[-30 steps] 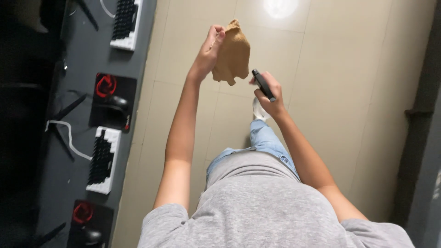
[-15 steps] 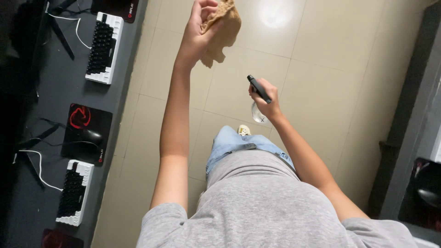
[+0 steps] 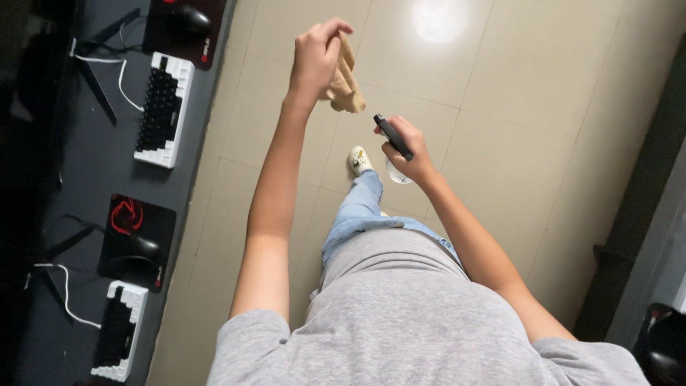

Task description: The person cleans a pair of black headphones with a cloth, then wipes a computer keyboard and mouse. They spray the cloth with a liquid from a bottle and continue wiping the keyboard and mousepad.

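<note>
**Cloth raised, spray bottle low over the tiled floor**

The left hand [image 3: 314, 53] pinches a soft, crumpled tan cloth [image 3: 344, 84] at its top so it hangs free, far out over the glossy beige floor tiles [image 3: 536, 143]. The right hand [image 3: 407, 150] wraps a clear spray bottle [image 3: 394, 146] with a black head, nearer the body. Left lies the dark worktop [image 3: 86, 186] with a white-framed keyboard [image 3: 161, 111].
</note>
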